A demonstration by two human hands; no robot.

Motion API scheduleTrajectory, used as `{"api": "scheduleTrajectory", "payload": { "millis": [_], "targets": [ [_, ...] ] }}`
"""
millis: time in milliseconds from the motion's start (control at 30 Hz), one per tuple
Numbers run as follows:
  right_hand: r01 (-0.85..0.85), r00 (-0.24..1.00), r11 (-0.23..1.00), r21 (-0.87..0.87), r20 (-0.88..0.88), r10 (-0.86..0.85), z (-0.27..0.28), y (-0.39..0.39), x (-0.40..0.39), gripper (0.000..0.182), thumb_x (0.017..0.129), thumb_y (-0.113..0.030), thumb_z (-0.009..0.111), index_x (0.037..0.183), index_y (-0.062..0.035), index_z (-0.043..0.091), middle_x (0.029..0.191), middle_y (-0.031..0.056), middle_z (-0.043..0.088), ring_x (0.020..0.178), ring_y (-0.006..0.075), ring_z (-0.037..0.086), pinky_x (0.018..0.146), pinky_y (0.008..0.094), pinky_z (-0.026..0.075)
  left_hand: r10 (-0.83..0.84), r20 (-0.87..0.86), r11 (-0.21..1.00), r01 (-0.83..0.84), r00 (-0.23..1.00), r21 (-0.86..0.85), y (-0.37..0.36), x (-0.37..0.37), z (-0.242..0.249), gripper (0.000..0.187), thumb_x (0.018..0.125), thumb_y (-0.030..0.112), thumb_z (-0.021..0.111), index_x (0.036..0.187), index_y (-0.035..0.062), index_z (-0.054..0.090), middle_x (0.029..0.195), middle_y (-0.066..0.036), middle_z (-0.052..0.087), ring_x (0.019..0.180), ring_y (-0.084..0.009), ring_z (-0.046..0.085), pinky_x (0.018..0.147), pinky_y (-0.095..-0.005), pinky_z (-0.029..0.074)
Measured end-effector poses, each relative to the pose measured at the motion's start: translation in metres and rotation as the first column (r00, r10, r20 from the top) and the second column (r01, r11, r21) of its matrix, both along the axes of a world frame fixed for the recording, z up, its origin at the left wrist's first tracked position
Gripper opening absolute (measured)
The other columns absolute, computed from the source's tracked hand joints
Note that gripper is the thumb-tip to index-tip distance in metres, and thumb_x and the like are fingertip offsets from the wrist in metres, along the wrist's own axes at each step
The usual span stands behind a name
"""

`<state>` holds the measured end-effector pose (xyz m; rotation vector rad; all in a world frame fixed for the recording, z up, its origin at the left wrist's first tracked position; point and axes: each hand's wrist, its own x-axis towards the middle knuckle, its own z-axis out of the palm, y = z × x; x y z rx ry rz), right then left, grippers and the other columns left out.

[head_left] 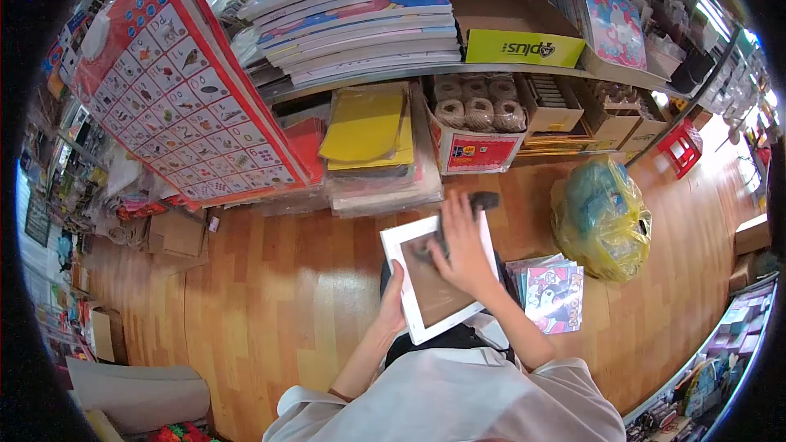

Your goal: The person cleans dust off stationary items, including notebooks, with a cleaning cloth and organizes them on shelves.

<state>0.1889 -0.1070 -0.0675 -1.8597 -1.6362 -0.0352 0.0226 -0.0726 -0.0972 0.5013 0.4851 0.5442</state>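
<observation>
White frame (434, 293) tilted over lap (458, 339). Left hand (394, 304) closed on its left edge. Right hand (463, 247) flat, fingers extended over dark cloth (486, 200); grip unclear.

Place: a shop; the stock I see from here looks like stationery.
Shelf (524, 71): beyond my right grip (465, 247), loaded with stacked booklets (360, 33) and a "plus" carton (524, 47).
Lower stock: yellow sheets (364, 127) in plastic and boxed brown spools (483, 115), also past that grip.
Picture chart (188, 90): plastic-wrapped, beyond and left of my left grip (391, 304).
</observation>
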Motion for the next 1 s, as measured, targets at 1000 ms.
{"api": "scheduleTrajectory", "payload": {
  "millis": [1000],
  "targets": [
    [-0.012,0.968,0.989,0.151,-0.248,0.05,-0.037,0.043,0.018,0.066,0.091,-0.027,0.05,0.144,0.0025,0.024,0.152,0.0244,0.016,0.142,0.0391,0.013,0.113,0.0534,0.01,0.024,-0.056,0.997,-0.02,0.998,0.071,0.023,0.001,0.017,0.08,0.091,0.066,0.033,0.145,0.0077,0.028,0.143,-0.012,0.039,0.128,-0.026,0.043,0.107,-0.0414,0.035]
  ]
}}
